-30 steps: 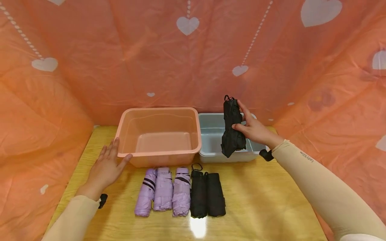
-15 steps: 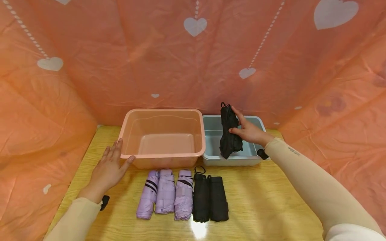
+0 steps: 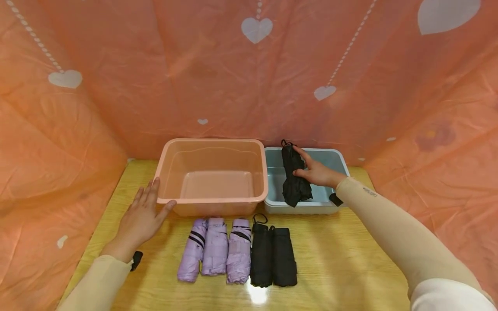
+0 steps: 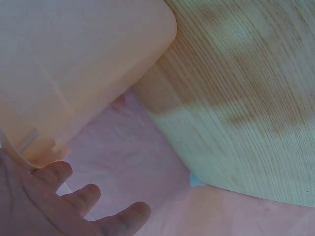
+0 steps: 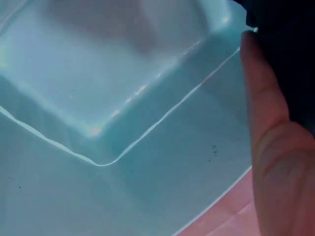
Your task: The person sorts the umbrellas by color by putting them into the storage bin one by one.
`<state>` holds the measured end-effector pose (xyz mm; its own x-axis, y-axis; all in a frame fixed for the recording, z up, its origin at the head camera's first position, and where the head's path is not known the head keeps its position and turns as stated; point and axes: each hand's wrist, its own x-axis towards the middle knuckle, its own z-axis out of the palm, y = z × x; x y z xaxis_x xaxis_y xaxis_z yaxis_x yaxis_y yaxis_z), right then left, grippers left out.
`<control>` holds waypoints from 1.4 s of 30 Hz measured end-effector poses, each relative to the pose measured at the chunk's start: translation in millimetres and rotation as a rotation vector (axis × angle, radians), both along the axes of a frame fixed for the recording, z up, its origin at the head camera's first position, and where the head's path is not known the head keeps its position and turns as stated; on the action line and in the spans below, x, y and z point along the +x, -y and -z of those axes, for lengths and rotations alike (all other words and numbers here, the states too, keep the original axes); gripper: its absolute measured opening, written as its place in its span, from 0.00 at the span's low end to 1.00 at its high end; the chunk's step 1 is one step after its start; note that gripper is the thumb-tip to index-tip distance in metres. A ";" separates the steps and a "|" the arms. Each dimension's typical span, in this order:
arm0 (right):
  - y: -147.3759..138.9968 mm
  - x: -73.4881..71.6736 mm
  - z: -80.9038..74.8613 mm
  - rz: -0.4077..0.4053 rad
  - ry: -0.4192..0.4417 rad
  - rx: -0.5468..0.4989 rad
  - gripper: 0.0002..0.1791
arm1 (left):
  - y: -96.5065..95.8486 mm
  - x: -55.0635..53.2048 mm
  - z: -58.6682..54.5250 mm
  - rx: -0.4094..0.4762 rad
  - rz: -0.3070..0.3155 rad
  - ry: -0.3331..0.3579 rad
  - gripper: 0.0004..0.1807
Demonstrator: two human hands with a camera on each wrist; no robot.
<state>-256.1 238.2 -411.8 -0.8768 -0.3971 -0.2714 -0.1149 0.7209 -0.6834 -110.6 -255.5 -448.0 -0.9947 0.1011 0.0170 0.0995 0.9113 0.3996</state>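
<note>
My right hand (image 3: 317,172) grips a folded black umbrella (image 3: 292,172) by its side, over the left part of the light blue bin (image 3: 327,203). The umbrella's wrist loop points to the back and its loose end overlaps the bin's front rim in the head view. In the right wrist view a finger lies along the dark umbrella (image 5: 295,59), with the bin's inside (image 5: 123,98) below. My left hand (image 3: 140,218) rests with straight fingers at the front left corner of the orange bin (image 3: 218,209); the left wrist view shows its fingertips (image 4: 130,216) beside the bin wall (image 4: 88,54).
In front of the bins, three folded purple umbrellas (image 3: 215,248) and two folded black umbrellas (image 3: 262,257) lie side by side on the wooden table (image 3: 330,268). An orange cloth with hearts (image 3: 218,77) hangs behind and at both sides.
My right hand has lowered the black umbrella toward the light blue bin and moved slightly left over it. The left hand stays at the orange bin. The head view has shifted a little.
</note>
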 end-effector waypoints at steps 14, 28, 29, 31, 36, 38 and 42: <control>3.5 -2.6 14.4 -0.031 0.187 -0.028 0.49 | -3.5 4.2 -3.6 -0.005 0.012 0.007 0.49; 9.6 -5.0 12.6 -0.139 0.243 0.070 0.51 | -4.2 10.7 -6.9 -0.020 -0.005 0.024 0.49; 9.2 -4.8 13.3 -0.134 0.243 0.070 0.52 | -4.4 10.8 -6.5 -0.018 -0.007 0.022 0.49; 8.9 -4.9 15.3 -0.115 0.261 0.064 0.53 | -4.2 11.3 -5.8 -0.013 -0.007 0.024 0.48; 11.7 -5.8 19.6 -0.107 0.338 0.062 0.52 | -1.8 13.9 -4.9 -0.010 -0.010 0.032 0.48; 13.6 -5.7 21.1 -0.116 0.368 0.069 0.49 | -0.9 14.9 -5.5 -0.010 -0.013 0.030 0.48; 16.5 -5.9 25.6 -0.135 0.407 0.084 0.44 | 0.4 17.6 -8.1 -0.013 -0.013 0.022 0.48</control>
<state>-262.0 221.7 -437.4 -0.6332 -0.4626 -0.6205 0.0546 0.7730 -0.6321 -93.0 -255.9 -439.9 -0.9961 0.0882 -0.0062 0.0788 0.9175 0.3899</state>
